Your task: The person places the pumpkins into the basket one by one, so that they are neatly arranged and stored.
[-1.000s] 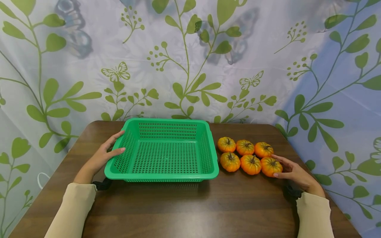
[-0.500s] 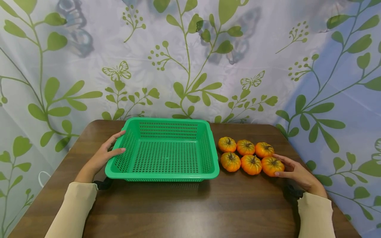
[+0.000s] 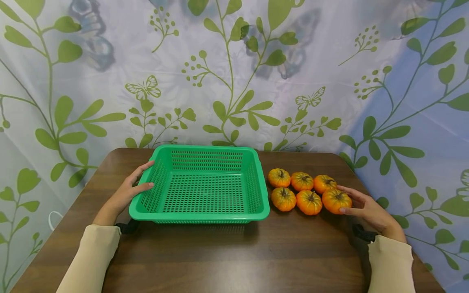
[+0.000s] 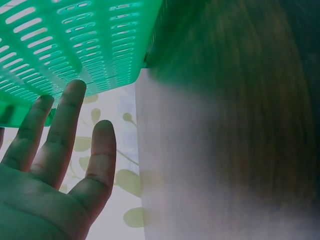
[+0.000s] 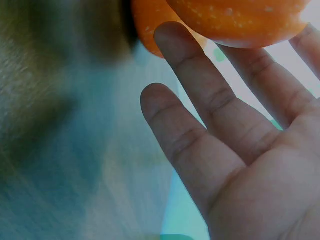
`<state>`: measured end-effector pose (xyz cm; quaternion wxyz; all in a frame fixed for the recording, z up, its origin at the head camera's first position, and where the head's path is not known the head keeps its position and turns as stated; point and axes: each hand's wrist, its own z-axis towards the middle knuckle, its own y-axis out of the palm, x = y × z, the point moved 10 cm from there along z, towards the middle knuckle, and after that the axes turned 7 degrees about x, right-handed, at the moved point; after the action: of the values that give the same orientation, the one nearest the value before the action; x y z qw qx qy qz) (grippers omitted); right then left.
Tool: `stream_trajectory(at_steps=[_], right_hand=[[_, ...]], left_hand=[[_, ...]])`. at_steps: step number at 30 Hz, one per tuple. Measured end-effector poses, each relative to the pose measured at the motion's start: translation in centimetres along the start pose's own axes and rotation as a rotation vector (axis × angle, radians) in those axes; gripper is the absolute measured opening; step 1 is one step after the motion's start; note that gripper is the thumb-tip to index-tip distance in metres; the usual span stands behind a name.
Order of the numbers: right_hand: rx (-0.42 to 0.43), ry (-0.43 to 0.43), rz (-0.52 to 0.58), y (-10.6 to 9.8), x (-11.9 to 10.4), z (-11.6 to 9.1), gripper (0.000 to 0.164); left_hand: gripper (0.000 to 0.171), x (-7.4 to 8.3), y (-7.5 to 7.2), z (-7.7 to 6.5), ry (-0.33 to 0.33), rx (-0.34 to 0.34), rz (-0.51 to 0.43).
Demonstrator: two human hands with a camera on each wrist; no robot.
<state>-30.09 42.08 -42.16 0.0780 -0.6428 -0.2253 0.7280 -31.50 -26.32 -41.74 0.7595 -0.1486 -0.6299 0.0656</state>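
Observation:
At the left side of a green plastic basket [image 3: 199, 217], my left hand [image 3: 124, 194] holds the rim, thumb and index finger over it. The left wrist view shows its other fingers [image 4: 62, 132] stretched along the outer wall. My right hand [image 3: 371, 211] grips a small orange pumpkin [image 3: 335, 199] from its right side, thumb in front and fingers behind. In the right wrist view two lower fingers [image 5: 192, 127] are spread below that pumpkin. Several similar pumpkins [image 3: 308, 202] sit in two rows between the basket and my right hand.
Everything stands on a brown wooden table [image 3: 234, 256]. A pale curtain [image 3: 234, 73] with green leaves and butterflies hangs close behind the table and along both sides. A thin white loop [image 3: 54, 219] shows past the left edge.
The pumpkin in my right hand has shifted slightly up and to the right, and the hand has moved with it. My left hand and the basket look unmoved.

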Motion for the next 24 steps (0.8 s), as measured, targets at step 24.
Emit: stream_trajectory(at_steps=[24], right_hand=[[0.094,-0.11,-0.098,0.1,-4.1,0.6,0.069]], left_hand=[[0.068,0.1,0.1,0.0,0.054,0.031,-0.085]])
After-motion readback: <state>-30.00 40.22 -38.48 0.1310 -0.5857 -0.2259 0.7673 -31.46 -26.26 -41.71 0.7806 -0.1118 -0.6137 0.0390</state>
